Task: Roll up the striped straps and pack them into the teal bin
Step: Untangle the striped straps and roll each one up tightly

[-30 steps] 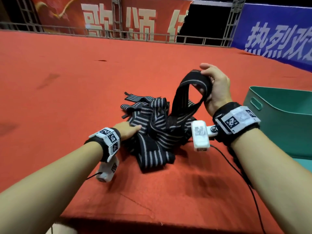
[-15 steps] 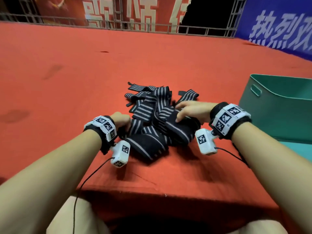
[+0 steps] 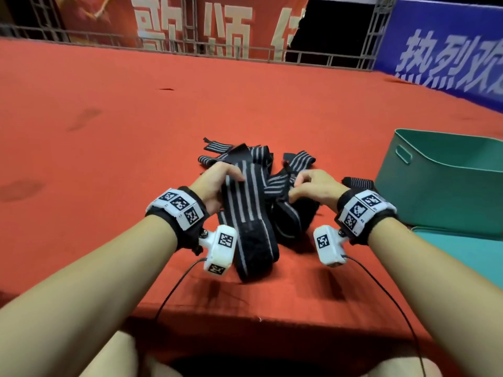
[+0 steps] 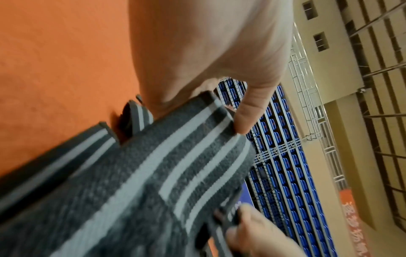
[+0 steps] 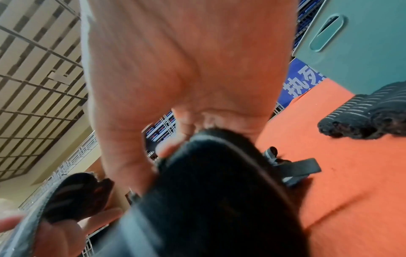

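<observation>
A tangle of black straps with grey stripes (image 3: 253,191) lies on the red carpeted table near its front edge. My left hand (image 3: 217,180) grips the edge of one wide striped strap (image 4: 175,165), thumb pinching its side, and the strap's end hangs toward me. My right hand (image 3: 307,186) pinches another strap (image 5: 208,182) in the pile just to the right. The teal bin (image 3: 441,186) stands at the right, open side up; its inside is not visible. A rolled strap (image 3: 356,183) lies between my right wrist and the bin.
The red table surface (image 3: 136,131) stretches far back to a metal railing (image 3: 190,50) and banners. The table's front edge (image 3: 245,317) is close below my wrists. A teal lid or mat (image 3: 462,251) lies in front of the bin.
My right hand came down from holding a strap loop high to the pile. Both hands have moved in on the straps, and the left one has lifted a wide strap toward me.
</observation>
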Motion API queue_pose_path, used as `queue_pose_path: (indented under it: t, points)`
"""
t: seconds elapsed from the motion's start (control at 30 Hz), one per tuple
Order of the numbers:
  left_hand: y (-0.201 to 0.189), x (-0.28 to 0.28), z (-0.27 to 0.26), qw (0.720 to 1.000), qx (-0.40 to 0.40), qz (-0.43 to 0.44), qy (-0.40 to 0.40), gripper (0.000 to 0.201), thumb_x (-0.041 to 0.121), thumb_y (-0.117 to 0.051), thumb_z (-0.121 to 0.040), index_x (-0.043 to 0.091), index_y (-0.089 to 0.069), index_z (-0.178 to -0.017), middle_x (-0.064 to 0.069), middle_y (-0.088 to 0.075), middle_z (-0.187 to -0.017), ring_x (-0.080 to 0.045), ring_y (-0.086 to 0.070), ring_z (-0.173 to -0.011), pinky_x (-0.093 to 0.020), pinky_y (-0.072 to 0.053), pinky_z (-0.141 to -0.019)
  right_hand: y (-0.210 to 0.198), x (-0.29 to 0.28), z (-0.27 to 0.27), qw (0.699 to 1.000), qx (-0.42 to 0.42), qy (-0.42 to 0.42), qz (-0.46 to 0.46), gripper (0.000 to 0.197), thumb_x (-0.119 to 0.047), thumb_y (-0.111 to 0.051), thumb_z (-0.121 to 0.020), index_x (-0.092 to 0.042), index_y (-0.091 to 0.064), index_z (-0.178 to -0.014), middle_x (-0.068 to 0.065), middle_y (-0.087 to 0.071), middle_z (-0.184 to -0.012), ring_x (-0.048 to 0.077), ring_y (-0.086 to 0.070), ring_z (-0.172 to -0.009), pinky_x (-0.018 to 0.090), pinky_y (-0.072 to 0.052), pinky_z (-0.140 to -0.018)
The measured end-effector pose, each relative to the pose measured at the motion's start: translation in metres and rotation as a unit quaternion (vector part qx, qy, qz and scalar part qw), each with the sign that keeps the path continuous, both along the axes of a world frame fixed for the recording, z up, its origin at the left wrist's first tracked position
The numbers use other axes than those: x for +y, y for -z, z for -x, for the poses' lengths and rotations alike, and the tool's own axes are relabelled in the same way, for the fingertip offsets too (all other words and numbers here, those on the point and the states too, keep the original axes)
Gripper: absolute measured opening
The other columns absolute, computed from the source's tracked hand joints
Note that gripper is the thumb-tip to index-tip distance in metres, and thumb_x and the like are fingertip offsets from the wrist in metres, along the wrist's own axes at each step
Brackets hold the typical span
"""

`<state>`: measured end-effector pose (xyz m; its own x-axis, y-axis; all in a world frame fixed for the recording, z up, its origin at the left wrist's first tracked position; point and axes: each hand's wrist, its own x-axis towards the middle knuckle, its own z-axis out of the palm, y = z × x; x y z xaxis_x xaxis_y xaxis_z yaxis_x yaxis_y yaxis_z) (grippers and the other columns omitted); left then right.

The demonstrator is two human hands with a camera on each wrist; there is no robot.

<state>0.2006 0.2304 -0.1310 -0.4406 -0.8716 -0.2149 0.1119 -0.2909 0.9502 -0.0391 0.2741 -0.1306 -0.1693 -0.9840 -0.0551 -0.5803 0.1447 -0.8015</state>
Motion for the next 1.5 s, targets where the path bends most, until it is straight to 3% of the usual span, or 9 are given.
queue_pose_path:
  t: [0.3, 0.57, 0.67, 0.93, 1.03, 1.17, 1.27, 1.37, 1.5]
  points:
    - [-0.003, -0.004, 0.059, 0.991, 0.049, 0.119, 0.041, 0.017, 0.01, -0.064, -0.098, 0.008, -0.07, -0.114, -0.015, -0.075, -0.109, -0.03, -0.073, -0.1, -0.045, -0.057, -0.094, -0.007, 0.0, 0.016, 0.973, -0.149, 0.028, 0.176, 0.065, -0.043, -0.095, -0.054, -0.02, -0.066, -0.108, 0.01, -0.076, -0.109, 0.026, -0.073, -0.103, 0.039, -0.058, -0.093]
    - [-0.012, 0.003, 0.07, 0.975, 0.027, 0.123, 0.184, 0.047, -0.007, -0.057, -0.084, 0.015, -0.066, -0.125, -0.001, -0.071, -0.124, -0.016, -0.069, -0.111, -0.028, -0.057, -0.091, -0.011, 0.022, 0.039, 0.983, -0.117, -0.048, 0.13, 0.062, -0.011, -0.088, -0.076, -0.017, -0.061, -0.132, 0.004, -0.076, -0.109, 0.011, -0.074, -0.096, 0.024, -0.056, -0.083]
    - [-0.017, -0.002, 0.069, 0.974, 0.023, 0.104, 0.202, 0.046, -0.001, -0.059, -0.085, 0.006, -0.064, -0.13, -0.017, -0.07, -0.115, -0.026, -0.071, -0.098, -0.037, -0.058, -0.09, -0.02, 0.022, 0.038, 0.983, -0.113, -0.076, 0.122, 0.055, -0.015, -0.087, -0.076, -0.02, -0.065, -0.127, 0.001, -0.078, -0.107, 0.012, -0.074, -0.098, 0.026, -0.057, -0.086]
    - [-0.004, -0.018, 0.075, 0.984, -0.004, 0.143, 0.106, 0.014, 0.004, -0.06, -0.094, 0.014, -0.066, -0.101, -0.009, -0.074, -0.098, -0.026, -0.071, -0.09, -0.039, -0.057, -0.088, -0.017, 0.011, 0.04, 0.975, -0.102, -0.031, 0.192, 0.035, -0.018, -0.083, -0.086, -0.017, -0.072, -0.119, 0.004, -0.075, -0.114, 0.017, -0.07, -0.106, 0.045, -0.053, -0.106]
    - [0.01, -0.033, 0.062, 0.99, -0.011, 0.135, -0.032, 0.015, 0.002, -0.061, -0.095, 0.016, -0.066, -0.096, -0.005, -0.074, -0.092, -0.024, -0.071, -0.087, -0.043, -0.054, -0.09, -0.025, 0.014, 0.058, 0.928, -0.236, 0.095, 0.272, 0.048, -0.028, -0.085, -0.078, -0.013, -0.071, -0.121, 0.011, -0.072, -0.106, 0.02, -0.07, -0.092, 0.05, -0.058, -0.096]
    - [0.025, -0.034, 0.041, 0.996, -0.047, 0.072, 0.013, 0.019, 0.009, -0.05, -0.105, 0.016, -0.065, -0.096, -0.001, -0.077, -0.082, -0.016, -0.074, -0.071, -0.03, -0.06, -0.065, -0.049, 0.017, 0.095, 0.856, -0.345, 0.179, 0.341, 0.044, -0.021, -0.071, -0.094, -0.004, -0.061, -0.133, 0.018, -0.071, -0.115, 0.013, -0.072, -0.071, 0.02, -0.054, -0.055]
    - [0.027, -0.04, 0.04, 0.986, -0.14, 0.078, 0.036, 0.014, 0.015, -0.051, -0.106, 0.015, -0.062, -0.097, -0.009, -0.074, -0.093, -0.022, -0.074, -0.077, -0.035, -0.06, -0.068, -0.067, 0.019, 0.109, 0.814, -0.406, 0.191, 0.368, 0.055, -0.032, -0.075, -0.091, -0.008, -0.059, -0.139, 0.013, -0.074, -0.12, 0.021, -0.073, -0.094, 0.024, -0.056, -0.067]
    - [0.021, -0.048, 0.046, 0.972, -0.174, 0.155, -0.041, 0.011, 0.013, -0.062, -0.098, 0.015, -0.065, -0.088, -0.009, -0.075, -0.094, -0.025, -0.073, -0.087, -0.04, -0.058, -0.088, -0.073, 0.016, 0.098, 0.847, -0.367, 0.14, 0.358, 0.066, -0.04, -0.085, -0.068, -0.009, -0.066, -0.123, 0.005, -0.076, -0.108, 0.015, -0.071, -0.092, 0.028, -0.057, -0.084]
    - [-0.008, -0.033, 0.057, 0.978, 0.043, 0.172, -0.109, 0.011, 0.01, -0.064, -0.09, 0.001, -0.07, -0.092, -0.008, -0.076, -0.082, -0.02, -0.07, -0.07, -0.03, -0.056, -0.073, -0.039, 0.007, 0.064, 0.948, -0.179, 0.074, 0.253, 0.035, -0.02, -0.086, -0.08, -0.015, -0.07, -0.11, 0.007, -0.072, -0.098, 0.014, -0.066, -0.088, 0.029, -0.055, -0.086]
